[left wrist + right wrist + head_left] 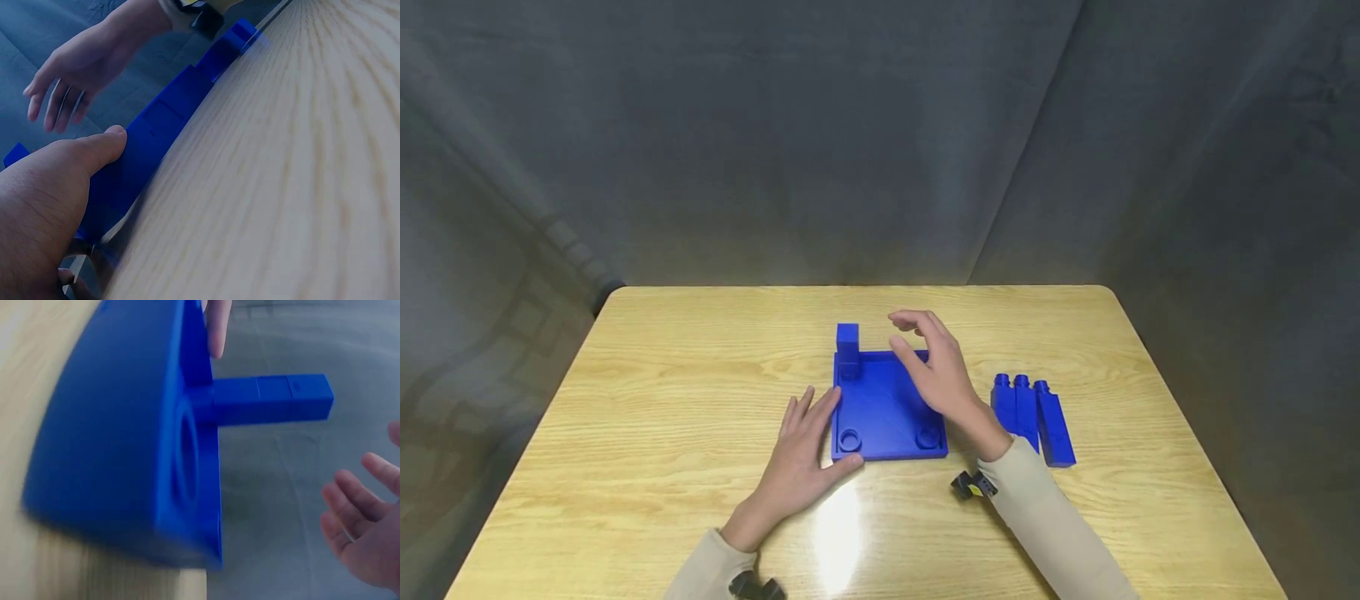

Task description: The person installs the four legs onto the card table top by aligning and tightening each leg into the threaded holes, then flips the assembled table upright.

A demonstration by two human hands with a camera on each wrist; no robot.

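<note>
A shallow blue tray [883, 408] with a raised rim and round sockets lies on the table. From its far left corner a square blue post [847, 342] rises upright; the right wrist view shows the same post [272, 400] from the side. My left hand [800, 467] is spread at the tray's left side, fingers against that edge and thumb at the front left corner. Over the tray's right half hovers my right hand [938, 375], holding nothing, its fingers loosely bent and apart from the post. The far right corner is partly hidden behind it.
Three more blue posts [1056, 429] with round pegs lie side by side to the right of the tray, partly behind my right forearm. The wooden table [700, 358] ends at a dark curtain [790, 167] at the back.
</note>
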